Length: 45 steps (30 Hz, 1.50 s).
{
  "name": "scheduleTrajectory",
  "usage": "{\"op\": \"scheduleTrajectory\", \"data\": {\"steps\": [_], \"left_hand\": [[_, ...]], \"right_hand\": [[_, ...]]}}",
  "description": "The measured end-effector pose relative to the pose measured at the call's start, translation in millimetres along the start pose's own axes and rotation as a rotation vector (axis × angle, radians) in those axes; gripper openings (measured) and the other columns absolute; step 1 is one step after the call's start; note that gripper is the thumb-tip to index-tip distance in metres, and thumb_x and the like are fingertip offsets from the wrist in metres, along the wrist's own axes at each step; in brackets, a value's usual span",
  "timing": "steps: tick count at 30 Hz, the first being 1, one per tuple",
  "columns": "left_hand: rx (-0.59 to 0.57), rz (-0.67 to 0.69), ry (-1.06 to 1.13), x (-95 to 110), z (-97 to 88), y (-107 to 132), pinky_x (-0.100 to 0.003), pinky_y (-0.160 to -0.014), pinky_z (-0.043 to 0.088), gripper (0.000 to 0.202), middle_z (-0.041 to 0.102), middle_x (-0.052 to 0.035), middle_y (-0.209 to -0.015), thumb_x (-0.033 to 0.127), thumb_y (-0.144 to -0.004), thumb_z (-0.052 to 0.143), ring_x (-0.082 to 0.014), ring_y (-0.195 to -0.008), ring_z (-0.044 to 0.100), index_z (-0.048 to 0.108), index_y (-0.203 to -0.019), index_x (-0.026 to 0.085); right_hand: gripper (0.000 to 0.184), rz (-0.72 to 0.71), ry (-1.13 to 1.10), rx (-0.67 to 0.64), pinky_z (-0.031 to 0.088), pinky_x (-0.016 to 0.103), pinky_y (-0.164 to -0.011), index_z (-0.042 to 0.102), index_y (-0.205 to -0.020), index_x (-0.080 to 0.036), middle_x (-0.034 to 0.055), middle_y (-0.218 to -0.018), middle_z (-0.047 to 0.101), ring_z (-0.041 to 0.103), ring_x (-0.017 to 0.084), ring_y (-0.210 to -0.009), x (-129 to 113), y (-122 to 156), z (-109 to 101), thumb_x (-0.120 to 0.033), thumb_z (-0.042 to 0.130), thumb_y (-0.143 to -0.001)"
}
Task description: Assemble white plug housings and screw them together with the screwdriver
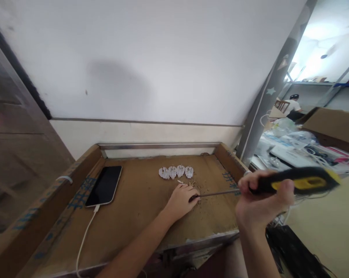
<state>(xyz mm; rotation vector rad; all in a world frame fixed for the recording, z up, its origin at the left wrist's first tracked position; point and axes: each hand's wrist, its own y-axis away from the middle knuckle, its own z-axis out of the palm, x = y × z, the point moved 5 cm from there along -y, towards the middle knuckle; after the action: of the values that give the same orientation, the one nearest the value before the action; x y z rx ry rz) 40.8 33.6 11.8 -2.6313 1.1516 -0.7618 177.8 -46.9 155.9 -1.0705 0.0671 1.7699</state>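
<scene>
The screwdriver (304, 180) is gripped in the right hand (261, 210), whose fingers are wrapped tight around the black-and-yellow handle. It is held level above the table's right edge, with its thin shaft pointed leftward. The handle is blurred and looms large near the camera. The shaft's tip is met by the fingertips of the left hand (181, 200), which is laid palm-down on the table (133, 216) with the fingers bunched together. Whatever lies under those fingertips is hidden, so it cannot be told whether anything is pinched there.

Just beyond the left hand a row of four white plastic pieces (176, 172) is set out, too small for their detail to be made out. A few brass bits (186, 182) are scattered between the row and the hand. A dark-screened phone (104, 186) is lain at the table's left, and its white cable (85, 235) is cut off by the lower edge. At the far right a cardboard box (333, 123) and cluttered goods are only partly seen.
</scene>
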Motion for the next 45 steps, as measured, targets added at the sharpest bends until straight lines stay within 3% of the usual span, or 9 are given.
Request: {"op": "scheduleTrajectory", "data": {"steps": [3, 6, 10, 16, 26, 32, 37, 45], "left_hand": [[-0.007, -0.003, 0.021, 0.7, -1.2, -0.3, -0.031, -0.082, 0.037, 0.010, 0.067, 0.0014, -0.086, 0.024, -0.087, 0.054, -0.0162, -0.086, 0.057, 0.063, -0.085, 0.022], [0.000, 0.001, 0.021, 0.7, -1.9, -0.7, -0.031, -0.081, 0.038, 0.010, 0.067, 0.0005, -0.087, 0.024, -0.087, 0.053, -0.0168, -0.087, 0.056, 0.063, -0.085, 0.022], [0.009, 0.007, 0.009, -0.3, -1.5, -0.5, -0.031, -0.081, 0.039, 0.010, 0.066, -0.0011, -0.087, 0.025, -0.088, 0.053, -0.0176, -0.087, 0.055, 0.062, -0.085, 0.021], [0.002, 0.000, 0.001, 0.1, -1.7, -0.7, -0.032, -0.080, 0.039, 0.007, 0.065, -0.0010, -0.088, 0.024, -0.087, 0.054, -0.0182, -0.087, 0.055, 0.060, -0.085, 0.021], [0.028, -0.046, -0.003, -2.9, -0.9, -3.6, -0.032, -0.077, 0.038, 0.010, 0.067, 0.0006, -0.084, 0.030, -0.085, 0.060, -0.0177, -0.083, 0.057, 0.062, -0.084, 0.020], [0.049, -0.002, -0.028, -2.7, 0.8, -4.3, -0.031, -0.075, 0.038, 0.009, 0.066, 0.0002, -0.082, 0.029, -0.085, 0.060, -0.0175, -0.080, 0.056, 0.062, -0.084, 0.020], [0.078, -0.003, -0.025, -2.0, 0.0, -5.5, -0.030, -0.074, 0.038, 0.008, 0.065, 0.0006, -0.080, 0.027, -0.085, 0.060, -0.0170, -0.078, 0.055, 0.061, -0.081, 0.020], [0.107, -0.048, -0.097, -4.4, -1.1, -6.1, -0.033, -0.076, 0.038, 0.010, 0.067, 0.0007, -0.082, 0.029, -0.086, 0.058, -0.0193, -0.082, 0.055, 0.061, -0.082, 0.020]], "right_hand": [[0.028, -0.193, 0.046, 0.203, 0.018, 0.023, -0.038, 0.041, -0.059, -0.020, -0.0069, -0.047, 0.028, 0.025, 0.006, -0.041, -18.2, -2.2, -11.9, -0.037, 0.056, -0.077], [0.030, -0.330, 0.073, 0.229, 0.023, 0.025, -0.042, 0.040, -0.063, -0.022, -0.0058, -0.052, 0.029, 0.029, 0.008, -0.044, -22.3, -3.5, -13.9, -0.041, 0.047, -0.086], [0.034, -0.250, 0.092, 0.148, 0.029, 0.026, -0.044, 0.041, -0.062, -0.021, -0.0054, -0.053, 0.032, 0.034, 0.009, -0.044, 2.1, -1.8, -14.7, -0.046, 0.049, -0.084], [0.043, -0.082, 0.147, 0.173, 0.024, 0.022, -0.037, 0.037, -0.053, -0.019, -0.0063, -0.048, 0.034, 0.033, 0.005, -0.039, 30.3, 6.2, -22.8, -0.046, 0.052, -0.083], [0.045, -0.038, 0.177, 0.153, 0.024, 0.021, -0.036, 0.038, -0.054, -0.018, -0.0061, -0.048, 0.035, 0.033, 0.005, -0.039, 29.6, 12.9, -23.7, -0.051, 0.053, -0.080], [0.043, -0.036, 0.167, 0.173, 0.024, 0.020, -0.035, 0.039, -0.057, -0.018, -0.0067, -0.048, 0.037, 0.033, 0.005, -0.039, 29.6, 19.3, -22.7, -0.051, 0.056, -0.078], [0.049, -0.006, 0.110, 0.314, 0.020, 0.018, -0.033, 0.034, -0.053, -0.018, -0.0086, -0.044, 0.033, 0.029, 0.003, -0.035, 29.1, 8.9, -40.2, -0.056, 0.055, -0.076], [0.042, 0.021, 0.084, 0.397, 0.019, 0.018, -0.033, 0.035, -0.060, -0.020, -0.0098, -0.043, 0.033, 0.026, 0.003, -0.034, 29.9, 7.3, -61.4, -0.054, 0.052, -0.078]]}}
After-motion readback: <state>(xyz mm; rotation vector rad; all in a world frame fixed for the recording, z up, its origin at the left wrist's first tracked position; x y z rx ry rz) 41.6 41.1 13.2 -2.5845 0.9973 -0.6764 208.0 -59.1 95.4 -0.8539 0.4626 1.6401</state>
